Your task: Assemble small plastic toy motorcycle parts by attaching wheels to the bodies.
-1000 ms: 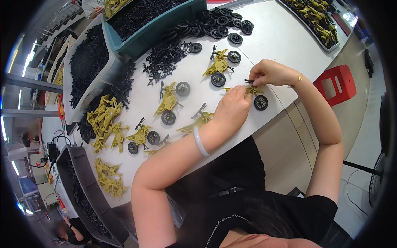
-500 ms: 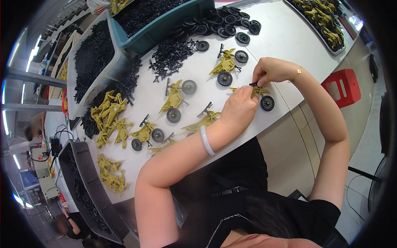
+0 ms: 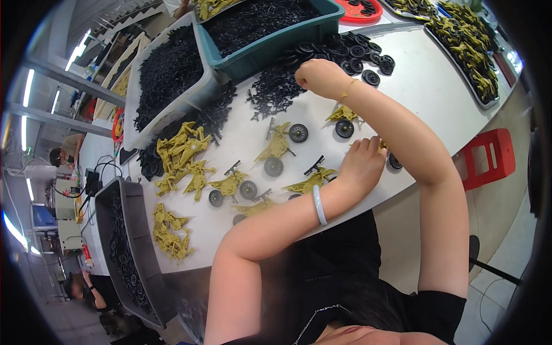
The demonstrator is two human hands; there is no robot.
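The right hand (image 3: pixel 323 79) has its fingers bent inward, fingertips turned away, so I cannot tell how narrow its grip is or whether it holds anything; the small parts (image 3: pixel 270 95) lie just left of those fingertips, jumbled with no common long axis, and the right hand is far the nearer; the wheels (image 3: pixel 356 52) lie beyond it and to its right; the left hand (image 3: pixel 362 165), well apart toward the person, has its grip closed over a bike (image 3: pixel 395 161) near the bench (image 3: pixel 428 115) edge, the bike's long axis seemingly left to right, though mostly covered; another bike (image 3: pixel 339 114) lies between the hands; beyond the parts stands the teal tub (image 3: pixel 282 59).
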